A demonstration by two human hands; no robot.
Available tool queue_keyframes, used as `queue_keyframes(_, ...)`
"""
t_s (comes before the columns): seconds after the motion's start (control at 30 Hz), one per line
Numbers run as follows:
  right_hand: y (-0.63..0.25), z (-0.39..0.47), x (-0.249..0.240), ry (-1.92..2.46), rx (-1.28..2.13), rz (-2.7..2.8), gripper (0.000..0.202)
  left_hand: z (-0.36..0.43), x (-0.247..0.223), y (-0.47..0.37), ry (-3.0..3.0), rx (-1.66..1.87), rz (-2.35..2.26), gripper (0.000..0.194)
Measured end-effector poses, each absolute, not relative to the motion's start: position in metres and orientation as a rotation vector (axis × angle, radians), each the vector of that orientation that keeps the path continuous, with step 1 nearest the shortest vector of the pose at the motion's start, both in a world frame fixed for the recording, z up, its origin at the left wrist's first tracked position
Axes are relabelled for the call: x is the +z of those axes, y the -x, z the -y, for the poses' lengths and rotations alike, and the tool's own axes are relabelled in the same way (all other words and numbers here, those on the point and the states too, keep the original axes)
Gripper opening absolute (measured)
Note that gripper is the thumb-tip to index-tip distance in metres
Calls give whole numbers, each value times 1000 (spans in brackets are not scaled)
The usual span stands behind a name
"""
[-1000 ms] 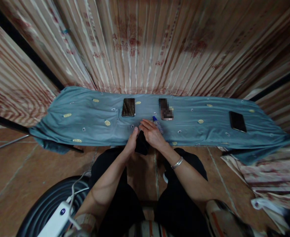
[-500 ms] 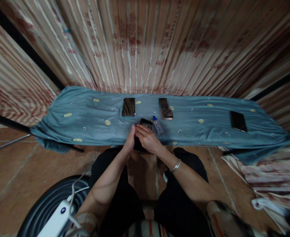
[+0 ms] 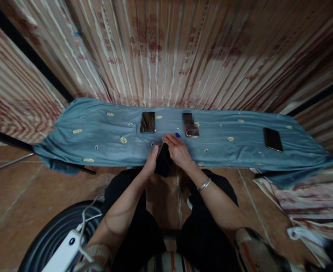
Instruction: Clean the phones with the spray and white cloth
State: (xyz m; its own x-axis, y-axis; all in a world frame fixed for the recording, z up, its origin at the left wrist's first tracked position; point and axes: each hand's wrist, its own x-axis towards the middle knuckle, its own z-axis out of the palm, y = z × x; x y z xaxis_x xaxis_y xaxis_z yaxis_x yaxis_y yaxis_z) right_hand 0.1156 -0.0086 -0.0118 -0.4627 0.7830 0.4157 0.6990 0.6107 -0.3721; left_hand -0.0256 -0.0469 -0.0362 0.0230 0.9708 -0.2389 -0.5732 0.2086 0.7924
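Observation:
A dark, phone-like device (image 3: 163, 163) is tilted between my hands at the front edge of the blue cloth. My left hand (image 3: 151, 161) grips its left side, the thumb pointing up along the edge. Fingers together, my right hand (image 3: 180, 152) holds the upper right edge. Behind my right hand, the blue cap of a small bottle (image 3: 178, 135) shows; the bottle's body is mostly hidden. A dark phone (image 3: 147, 122) lies beyond my left hand, and a partly blurred dark phone (image 3: 191, 125) lies beyond my right.
Another black phone (image 3: 273, 139) rests at the right on the blue cloth (image 3: 112, 132). Patterned curtains (image 3: 166, 56) hang behind. A white power strip (image 3: 62, 251) with cables lies on a round black ribbed object (image 3: 36, 245) at the lower left.
The dark device has turned and tilted up between my hands. My right hand has moved slightly right and now covers most of the bottle. The fingers of both hands have moved apart.

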Motion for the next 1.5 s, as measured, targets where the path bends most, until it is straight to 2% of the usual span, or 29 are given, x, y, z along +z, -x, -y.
queue_keyframes(0.13,-117,6,-11,1188,218,2246,51,49,-32,27,-650,1285,-893,58)
queue_keyframes(0.83,-124,-1,-17,1307,526,1862,44,50,-6,35,-417,1303,-880,62)
queue_keyframes(1.5,-111,37,-15,1109,645,2053,38,40,3,50,-297,1458,-885,57)
